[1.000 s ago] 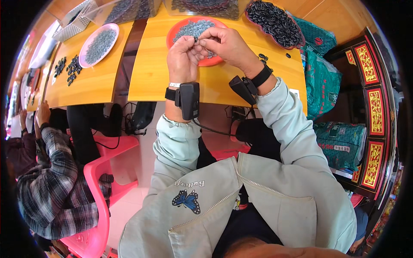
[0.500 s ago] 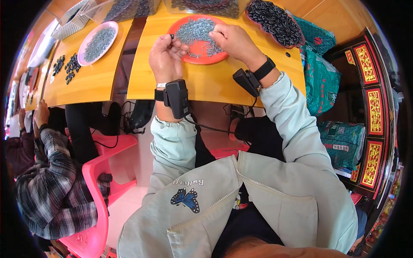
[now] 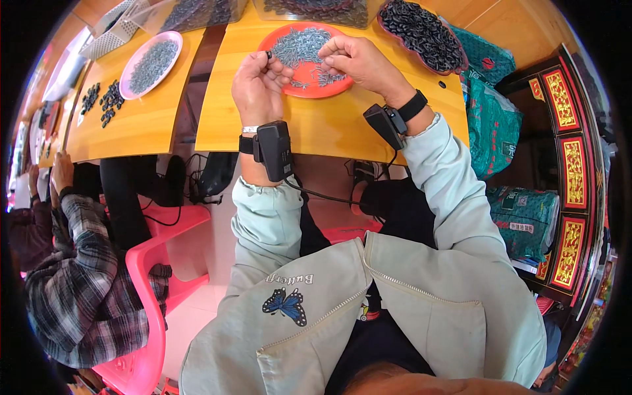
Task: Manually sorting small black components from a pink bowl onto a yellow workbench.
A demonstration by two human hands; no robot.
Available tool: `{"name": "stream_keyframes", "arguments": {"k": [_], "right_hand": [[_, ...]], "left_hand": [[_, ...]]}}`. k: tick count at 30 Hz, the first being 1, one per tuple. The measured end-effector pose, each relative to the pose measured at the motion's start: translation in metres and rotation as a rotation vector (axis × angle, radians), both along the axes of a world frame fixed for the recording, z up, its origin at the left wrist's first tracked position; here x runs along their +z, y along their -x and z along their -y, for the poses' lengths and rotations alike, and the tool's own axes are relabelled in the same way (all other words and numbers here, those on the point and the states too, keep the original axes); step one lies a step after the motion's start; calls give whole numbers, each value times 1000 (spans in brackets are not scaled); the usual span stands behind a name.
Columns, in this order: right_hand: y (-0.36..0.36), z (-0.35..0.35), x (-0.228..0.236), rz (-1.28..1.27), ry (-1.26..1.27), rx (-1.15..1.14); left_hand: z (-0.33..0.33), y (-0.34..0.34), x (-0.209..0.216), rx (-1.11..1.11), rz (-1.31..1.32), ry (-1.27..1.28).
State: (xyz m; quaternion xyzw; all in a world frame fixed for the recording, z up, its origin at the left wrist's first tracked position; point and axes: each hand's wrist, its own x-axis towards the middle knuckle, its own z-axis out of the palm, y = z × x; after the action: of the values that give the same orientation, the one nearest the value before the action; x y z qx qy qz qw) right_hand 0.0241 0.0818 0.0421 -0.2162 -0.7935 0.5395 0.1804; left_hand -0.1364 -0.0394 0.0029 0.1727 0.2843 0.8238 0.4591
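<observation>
On the yellow counter (image 3: 329,128), slim grey pieces (image 3: 296,43) lie at mixed angles in a red plate (image 3: 313,90); the left hand (image 3: 255,84) pinches a small black piece (image 3: 268,54) at the plate's left rim; the right hand (image 3: 361,62), half-curled, its hold unclear, is nearer the grey pieces.

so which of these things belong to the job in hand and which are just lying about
In the job, it seems:
- left hand, pinching a black piece
- right hand, by the silvery pieces
- red plate
- probably the black heap, upper right

Lying about, it seems:
- green bags
- cabinet
</observation>
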Motion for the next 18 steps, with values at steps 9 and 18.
{"name": "stream_keyframes", "arguments": {"k": [9,18], "right_hand": [[-4,9,8,-17,59,27],[-9,7,8,-86,129,-52]], "left_hand": [[-1,-5,6,35,36,0],[0,-12,12,-71,-83,11]]}}
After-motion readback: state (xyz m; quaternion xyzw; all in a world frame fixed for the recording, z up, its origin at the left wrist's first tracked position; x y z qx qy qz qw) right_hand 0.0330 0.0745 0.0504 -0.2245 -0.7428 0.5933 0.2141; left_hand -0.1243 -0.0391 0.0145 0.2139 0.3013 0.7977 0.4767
